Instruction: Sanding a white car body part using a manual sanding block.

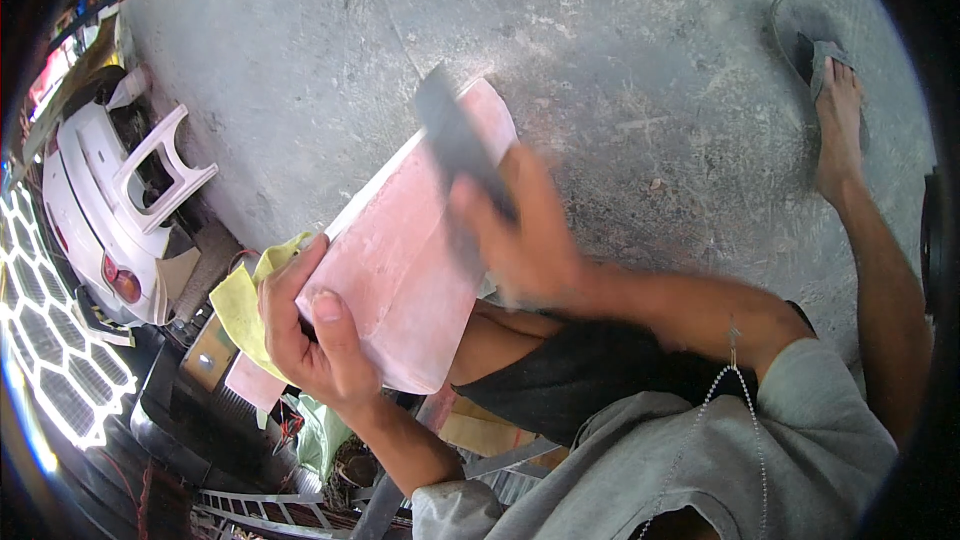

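Note:
A pale pink panel (pixel 400 280) with a whitish long edge and rounded corners rests tilted over my thigh. My left hand (pixel 318 340) grips its near left end, thumb on the face and fingers round the edge. A yellow cloth (pixel 238 302) sits against those fingers; whether they hold it too, I cannot tell. My right hand (pixel 535 240), smeared by motion, is closed on a dark grey sanding block (pixel 452 125). The block lies across the far part of the panel, apparently flat against it. Its lower end is blurred, and my fingers on the far side are partly hidden.
Grey scuffed concrete floor (pixel 640 40) spreads ahead. A white car rear section (pixel 90 190) with a tail light stands at left, beside a white plastic stool (pixel 160 170). Bright hexagonal lights (pixel 50 330) glow there. Below lie a pale green bag (pixel 318 435) and a metal frame (pixel 265 510).

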`<state>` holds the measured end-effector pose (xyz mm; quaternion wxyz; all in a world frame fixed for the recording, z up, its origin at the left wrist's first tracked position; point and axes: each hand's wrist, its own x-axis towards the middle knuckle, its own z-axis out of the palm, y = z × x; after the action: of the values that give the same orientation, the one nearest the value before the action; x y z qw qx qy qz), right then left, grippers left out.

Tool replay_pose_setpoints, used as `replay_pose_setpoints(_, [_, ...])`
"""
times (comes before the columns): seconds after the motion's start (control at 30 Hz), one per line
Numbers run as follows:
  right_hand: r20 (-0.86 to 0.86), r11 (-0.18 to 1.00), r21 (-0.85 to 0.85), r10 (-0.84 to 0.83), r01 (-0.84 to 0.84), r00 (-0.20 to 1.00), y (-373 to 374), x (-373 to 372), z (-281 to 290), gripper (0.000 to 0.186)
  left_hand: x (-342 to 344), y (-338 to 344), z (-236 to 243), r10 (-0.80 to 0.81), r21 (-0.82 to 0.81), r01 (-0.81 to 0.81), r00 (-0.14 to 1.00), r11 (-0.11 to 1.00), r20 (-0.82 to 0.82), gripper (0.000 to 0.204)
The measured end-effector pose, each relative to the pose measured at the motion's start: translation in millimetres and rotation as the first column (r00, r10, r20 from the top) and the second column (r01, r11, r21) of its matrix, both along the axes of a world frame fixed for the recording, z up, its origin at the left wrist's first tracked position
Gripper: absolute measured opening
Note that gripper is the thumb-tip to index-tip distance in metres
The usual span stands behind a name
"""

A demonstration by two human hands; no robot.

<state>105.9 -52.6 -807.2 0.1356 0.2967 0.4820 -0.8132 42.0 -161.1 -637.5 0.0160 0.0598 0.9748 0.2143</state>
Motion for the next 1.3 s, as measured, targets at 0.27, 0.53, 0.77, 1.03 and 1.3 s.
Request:
replay_pose_setpoints(0.27, [-0.008, 0.998, 0.060, -0.031, 0.032, 0.999, 4, -13, -38, 0.044, -3, 0, 2, 0.027, 0.023, -0.028, 0.999, 0.999, 0.018, 0.060])
replay_pose_setpoints(0.53, [-0.493, 0.973, 0.232, 0.123, -0.007, 0.861, 19, 29, 12, 0.046, 1, -2, 2, 0.024, 0.023, -0.026, 0.998, 0.999, 0.066, 0.057])
replay_pose_setpoints(0.77, [0.018, 0.891, 0.448, 0.070, -0.071, 0.997, 5, -13, -48, 0.039, -12, -4, 0, 0.022, 0.017, -0.021, 0.997, 1.000, -0.079, 0.055])
replay_pose_setpoints(1.03, [-0.660, 0.970, 0.235, 0.208, -0.065, 0.721, 8, 38, 42, 0.028, -4, -3, 3, 0.097, -0.012, -0.097, 0.995, 0.995, -0.004, 0.042])
replay_pose_setpoints(1.3, [-0.547, 0.938, 0.317, 0.304, -0.143, 0.780, 42, 34, 12, 0.032, -13, 0, 7, -0.038, -0.111, 0.030, 0.997, 0.993, -0.074, 0.044])
